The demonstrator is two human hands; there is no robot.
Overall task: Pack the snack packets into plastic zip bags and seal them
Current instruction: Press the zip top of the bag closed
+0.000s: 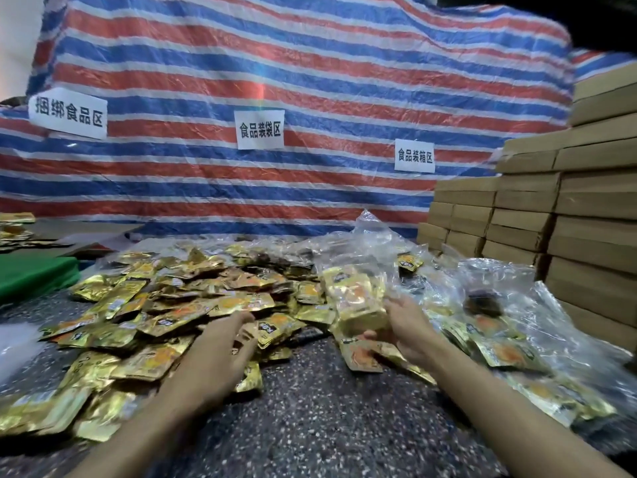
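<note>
The right grip (pixel 410 327) clasps a stack of shiny gold foil snack packets (pixel 358 301), fingers curled round its lower end. A crumpled clear plastic bag (pixel 375 236) rises just beyond it. The left grip (pixel 224 343) lies on the loose heap of gold packets (pixel 144 305) spread leftward over the dark speckled counter (pixel 310 408) (too blurred to tell whether it holds any).

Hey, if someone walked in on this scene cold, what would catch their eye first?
The heap of shiny gold foil snack packets on the speckled dark table, left of centre, with the left hand resting on it. Next, the red, white and blue striped tarpaulin filling the background, and the clear plastic bag stuffed with packets held by the right hand at centre right.
</note>
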